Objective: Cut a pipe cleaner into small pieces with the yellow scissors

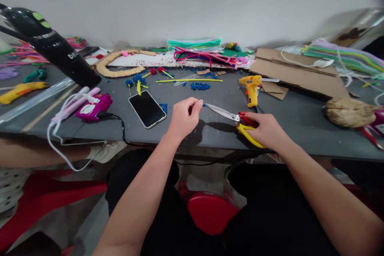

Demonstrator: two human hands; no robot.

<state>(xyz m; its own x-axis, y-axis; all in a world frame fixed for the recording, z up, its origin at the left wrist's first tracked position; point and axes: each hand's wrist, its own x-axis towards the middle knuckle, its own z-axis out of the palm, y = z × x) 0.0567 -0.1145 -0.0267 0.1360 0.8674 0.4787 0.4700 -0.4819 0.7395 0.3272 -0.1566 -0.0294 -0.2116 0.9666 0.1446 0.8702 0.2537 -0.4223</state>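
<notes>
My right hand grips the red and yellow handles of the scissors, whose blades point left toward my left hand. The fingertips of my left hand are pinched on a small blue piece, which touches the scissors' tips. Beyond the hands lie a heap of blue bits and a long yellow stem. Left of my left hand is a phone, with a blue and yellow pipe-cleaner flower at its top edge.
A yellow glue gun stands behind the scissors. Cardboard sheets lie at the back right. On the left are a purple power block with cables and a large black device. A person's leg shows at the left.
</notes>
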